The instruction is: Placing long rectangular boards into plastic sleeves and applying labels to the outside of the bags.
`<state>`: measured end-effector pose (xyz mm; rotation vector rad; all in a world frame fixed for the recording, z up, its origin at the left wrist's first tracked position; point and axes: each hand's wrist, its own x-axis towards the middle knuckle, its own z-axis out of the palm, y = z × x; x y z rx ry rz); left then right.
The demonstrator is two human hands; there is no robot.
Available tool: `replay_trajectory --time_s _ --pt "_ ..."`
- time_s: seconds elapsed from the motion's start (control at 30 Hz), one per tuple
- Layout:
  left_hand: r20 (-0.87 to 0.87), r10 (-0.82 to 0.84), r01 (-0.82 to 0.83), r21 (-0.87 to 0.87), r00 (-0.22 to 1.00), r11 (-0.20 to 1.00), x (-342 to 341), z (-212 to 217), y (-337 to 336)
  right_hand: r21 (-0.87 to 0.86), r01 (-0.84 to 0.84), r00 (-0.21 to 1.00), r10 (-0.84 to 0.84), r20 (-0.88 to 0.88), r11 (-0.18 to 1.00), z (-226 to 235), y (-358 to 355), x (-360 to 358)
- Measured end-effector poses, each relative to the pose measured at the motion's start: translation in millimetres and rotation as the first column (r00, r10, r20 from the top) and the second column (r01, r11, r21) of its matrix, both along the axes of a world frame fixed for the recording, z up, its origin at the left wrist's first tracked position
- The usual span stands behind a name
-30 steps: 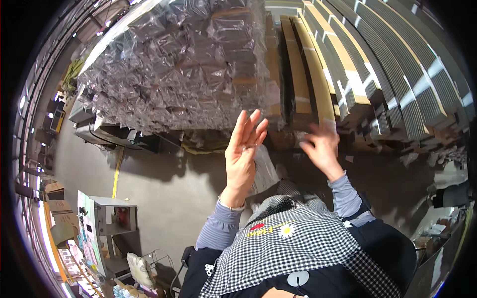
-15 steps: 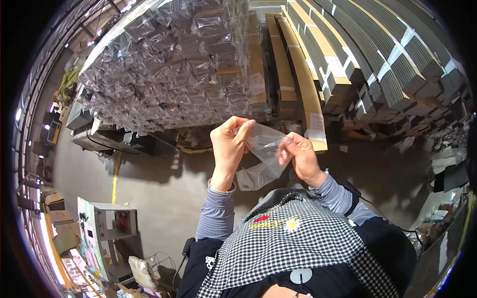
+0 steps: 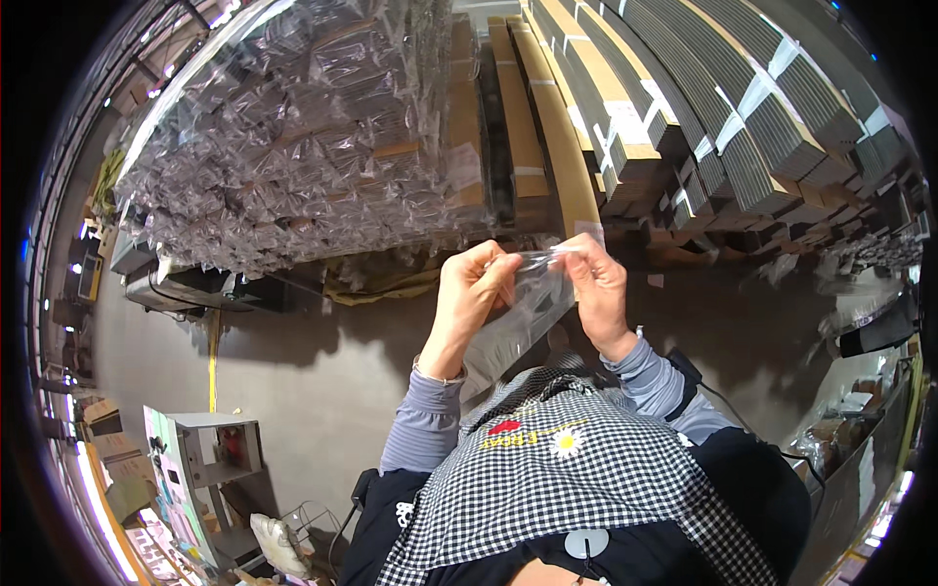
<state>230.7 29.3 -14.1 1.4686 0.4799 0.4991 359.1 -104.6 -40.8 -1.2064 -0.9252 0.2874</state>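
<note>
Hands raised before the chest, both pinching the top edge of a clear plastic bag. Left hand closed on the bag's left corner, thumb and fingers pressed together; right hand closed on the right corner. Bag hanging slack between the two, lower end near a checked apron. Beyond the hands: a heap of bagged packages to the left, stacked flat cardboard to the right, grey floor below.

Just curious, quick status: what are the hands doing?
Left hand and right hand pinch a clear plastic bag at its top edge. Nothing between them.
</note>
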Motion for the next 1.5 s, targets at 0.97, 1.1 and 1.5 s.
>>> replay_trajectory --time_s 0.97,1.1,1.5 --pt "-0.244 -0.506 0.556 0.49 0.827 0.672 84.0 -126.1 -5.0 -0.455 -0.031 0.986 0.101 0.13 0.89 -110.3 -88.4 111.0" --pt "-0.08 -0.477 0.482 0.069 0.875 0.873 101.7 -133.0 15.2 -0.379 0.12 0.96 -0.205 -0.193 0.918 -138.8 -60.3 105.2" --pt "-0.115 -0.175 0.189 0.13 0.978 0.973 128.9 -151.3 21.6 -0.437 0.367 0.921 -0.255 0.295 0.821 -138.8 -33.3 133.1"
